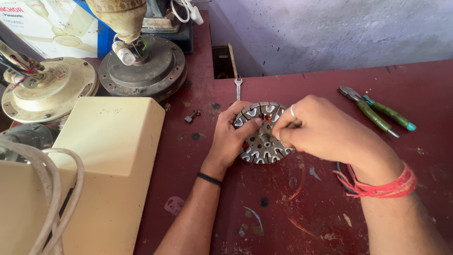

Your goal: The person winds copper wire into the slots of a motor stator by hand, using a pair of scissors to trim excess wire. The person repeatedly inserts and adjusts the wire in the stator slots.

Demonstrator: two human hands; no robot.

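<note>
The round metal stator core lies flat on the dark red tabletop. It is grey, with slotted teeth around its rim, small holes near its centre, and some copper wire.

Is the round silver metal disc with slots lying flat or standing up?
Flat: the round silver slotted metal disc lies face-up on the dark red table.

Pliers right of stator, apparently apart.

One round slotted grey metal stator core; one green-handled pair of pliers; one slim steel spanner; two dusty round fan motor housings, cream and dark brown; one cream metal box.
</note>
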